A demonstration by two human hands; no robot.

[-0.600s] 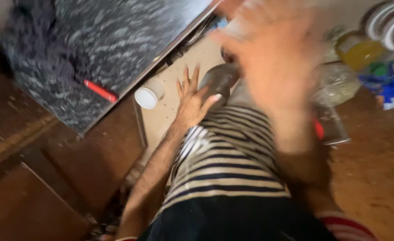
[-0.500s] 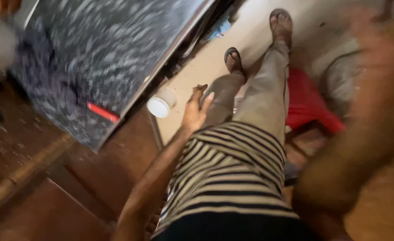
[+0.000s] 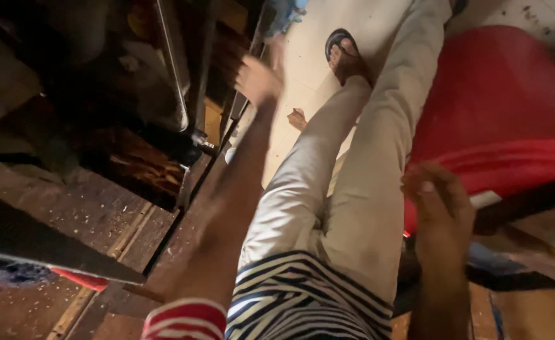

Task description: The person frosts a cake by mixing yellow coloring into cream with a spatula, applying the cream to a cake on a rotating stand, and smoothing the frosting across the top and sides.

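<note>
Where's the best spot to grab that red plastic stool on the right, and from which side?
Probably the red stool by its near rim, where the edge curves down toward the right hand. Come from above with the fingers hooked under that lip; the broad top offers nothing to pinch, and the legs are hidden.

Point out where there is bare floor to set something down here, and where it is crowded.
Free: the pale tiled floor between the dark cabinet frame and the sandalled foot. Crowded: the red plastic stool beside the right hand, and the cluttered shelf space the left hand reaches toward.
</note>
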